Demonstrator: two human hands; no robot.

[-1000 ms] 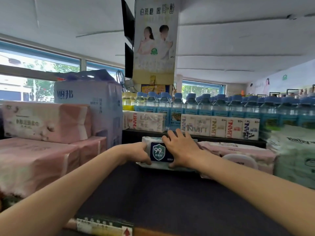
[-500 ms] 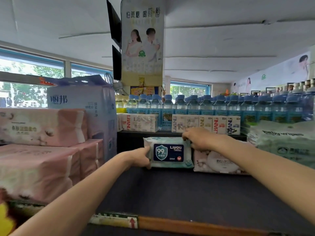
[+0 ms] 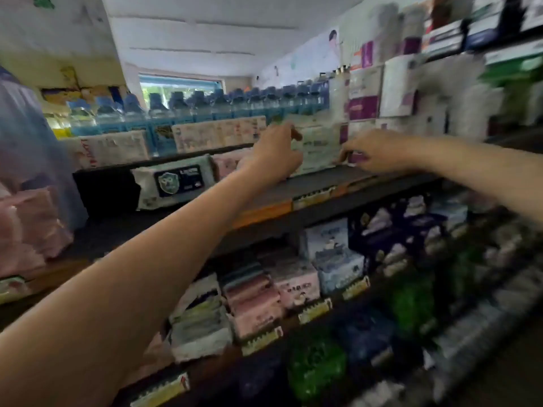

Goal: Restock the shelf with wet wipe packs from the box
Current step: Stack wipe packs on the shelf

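Note:
A wet wipe pack with a dark blue label (image 3: 176, 183) stands alone on the dark top shelf (image 3: 311, 183), with a pink pack (image 3: 229, 165) just to its right. Further right stands a pale green wipe pack (image 3: 318, 148). My left hand (image 3: 276, 155) grips its left side, thumb near the top edge. On the other side, my right hand (image 3: 371, 154) holds the lower right corner with curled fingers. The view is blurred. The box is out of view.
Water bottles (image 3: 205, 110) line the back behind a row of tissue boxes (image 3: 217, 135). Pink tissue bundles (image 3: 26, 230) are stacked at the left. White and purple packs (image 3: 364, 107) stand to the right. Lower shelves (image 3: 317, 314) hold several more wipe and tissue packs.
Both hands have let go of the blue-label pack, which stays standing on the shelf. They moved right to the pale green pack, and the view swung right and down.

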